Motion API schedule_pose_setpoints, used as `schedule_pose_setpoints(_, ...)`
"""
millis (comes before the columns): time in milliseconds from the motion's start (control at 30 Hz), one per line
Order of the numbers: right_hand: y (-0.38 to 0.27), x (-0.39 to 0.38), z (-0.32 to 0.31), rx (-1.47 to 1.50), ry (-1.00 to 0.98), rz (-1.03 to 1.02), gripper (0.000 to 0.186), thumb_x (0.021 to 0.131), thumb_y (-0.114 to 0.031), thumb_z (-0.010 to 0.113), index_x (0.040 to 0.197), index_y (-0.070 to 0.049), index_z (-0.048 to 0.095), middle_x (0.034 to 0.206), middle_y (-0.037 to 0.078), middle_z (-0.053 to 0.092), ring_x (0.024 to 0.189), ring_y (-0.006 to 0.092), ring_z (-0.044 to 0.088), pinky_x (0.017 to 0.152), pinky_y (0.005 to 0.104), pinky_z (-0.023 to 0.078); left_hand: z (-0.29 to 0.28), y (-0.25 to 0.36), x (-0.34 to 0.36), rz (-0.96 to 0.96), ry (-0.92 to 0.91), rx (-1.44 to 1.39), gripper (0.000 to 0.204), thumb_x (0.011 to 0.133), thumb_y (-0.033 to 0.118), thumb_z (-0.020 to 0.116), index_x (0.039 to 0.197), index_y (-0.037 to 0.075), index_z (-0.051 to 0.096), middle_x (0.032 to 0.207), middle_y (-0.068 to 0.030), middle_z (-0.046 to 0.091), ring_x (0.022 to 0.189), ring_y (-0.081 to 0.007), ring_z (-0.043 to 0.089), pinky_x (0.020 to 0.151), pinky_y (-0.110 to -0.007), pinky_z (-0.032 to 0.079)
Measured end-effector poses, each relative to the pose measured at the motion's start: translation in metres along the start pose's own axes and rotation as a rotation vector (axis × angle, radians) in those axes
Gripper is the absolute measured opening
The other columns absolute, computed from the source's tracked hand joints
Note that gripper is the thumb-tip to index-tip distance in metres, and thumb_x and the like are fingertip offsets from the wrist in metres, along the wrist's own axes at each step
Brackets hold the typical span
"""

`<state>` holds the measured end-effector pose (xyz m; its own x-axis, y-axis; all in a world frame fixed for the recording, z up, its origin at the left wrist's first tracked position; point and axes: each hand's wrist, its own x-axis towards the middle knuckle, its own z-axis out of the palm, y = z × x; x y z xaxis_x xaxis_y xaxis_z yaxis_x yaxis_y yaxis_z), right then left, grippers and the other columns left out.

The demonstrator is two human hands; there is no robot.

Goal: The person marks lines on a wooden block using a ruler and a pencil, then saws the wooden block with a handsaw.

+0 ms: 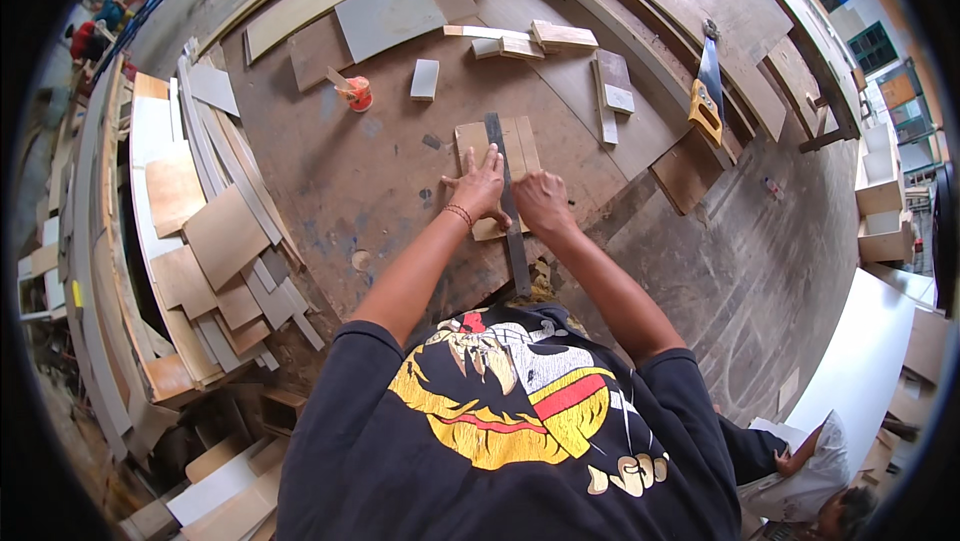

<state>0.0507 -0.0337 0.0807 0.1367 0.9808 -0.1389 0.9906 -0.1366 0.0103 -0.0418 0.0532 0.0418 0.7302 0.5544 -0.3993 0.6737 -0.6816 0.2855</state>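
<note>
A dark metal straightedge [517,261] lies lengthwise across a light wooden board [522,141] on the worn worktable [380,201]. My left hand [482,184] rests on the straightedge and board with its fingers spread, pressing on them. Just to the right of the straightedge, my right hand [542,199] is closed over the board; whatever is in its fingers is hidden. A small white-topped block [424,79] and a red-orange cup with a stick in it [355,95] lie farther up the table.
Wood offcuts [563,36] and sheets [390,16] lie along the back. A yellow-handled saw [706,111] is at the right. Stacked boards [225,231] crowd the left. A co-worker in a white top [820,466] is at lower right, another person in red [88,41] at far upper left.
</note>
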Motion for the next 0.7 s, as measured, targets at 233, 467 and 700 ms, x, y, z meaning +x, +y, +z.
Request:
schedule_pose_setpoints(233, -0.025, -0.058, 0.002, 0.036, -0.014, 0.077, 0.011, 0.076, -0.007, 0.056, 0.077, 0.001, 0.064, 0.074, 0.015, 0.063, 0.070, 0.0258, 0.066, 0.055, 0.0317, 0.053, 0.000, 0.002, 0.003, 0.004, -0.022, 0.040, 0.127, 0.044, 0.046, 0.085, 0.142, 0.005, 0.016, 0.151, -0.0056, 0.008, 0.135, -0.0404, 0.011, 0.089, -0.073, 0.031)
schedule_pose_setpoints(467, -0.031, -0.079, 0.022, -0.014, 0.019, 0.138, 0.014, 0.075, -0.009, 0.057, 0.080, -0.003, 0.069, 0.078, 0.015, 0.062, 0.070, 0.0271, 0.066, 0.058, 0.0324, 0.054, -0.002, 0.001, 0.003, -0.011, -0.031, 0.025, 0.128, 0.041, 0.044, 0.087, 0.142, 0.007, 0.018, 0.151, -0.0004, 0.009, 0.136, -0.0379, 0.010, 0.089, -0.073, 0.032)
schedule_pose_setpoints(700, -0.010, -0.064, 0.000, 0.053, -0.060, 0.200, 0.015, 0.075, -0.011, 0.055, 0.074, -0.010, 0.070, 0.070, 0.010, 0.065, 0.074, 0.0231, 0.066, 0.057, 0.0359, 0.050, 0.016, -0.009, 0.015, 0.032, 0.020, 0.051, 0.128, 0.041, 0.046, 0.086, 0.142, 0.006, 0.018, 0.151, -0.0018, 0.009, 0.136, -0.0388, 0.009, 0.088, -0.074, 0.032)
